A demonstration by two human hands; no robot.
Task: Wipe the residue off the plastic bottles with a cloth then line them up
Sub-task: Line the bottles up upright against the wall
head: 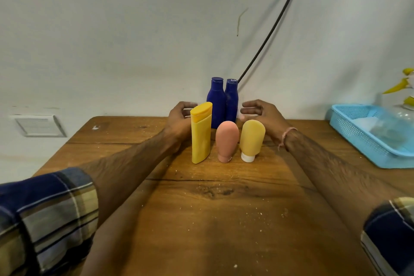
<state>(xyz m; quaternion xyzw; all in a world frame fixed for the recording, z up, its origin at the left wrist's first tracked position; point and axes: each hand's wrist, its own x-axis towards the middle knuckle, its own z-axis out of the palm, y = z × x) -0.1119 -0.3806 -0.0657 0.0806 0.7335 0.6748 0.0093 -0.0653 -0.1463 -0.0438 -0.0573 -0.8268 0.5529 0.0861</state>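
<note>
Three bottles stand in a row mid-table: a tall yellow bottle (201, 134), a pink tube (226, 140) upside down on its cap, and a yellow tube (251, 139) on a white cap. Behind them, by the wall, two blue bottles (216, 102) (231, 101) stand side by side. My left hand (179, 119) curls open just left of the blue pair, partly hidden by the tall yellow bottle. On their right, my right hand (259, 112) is open with its fingers pointing at them. Neither hand holds anything. No cloth shows.
The wooden table (212, 208) carries scattered white crumbs. A light blue plastic basket (358, 136) sits at the right edge with something pale inside. A black cable (275, 20) runs down the wall behind the blue bottles. A wall socket plate (39, 125) is at the left.
</note>
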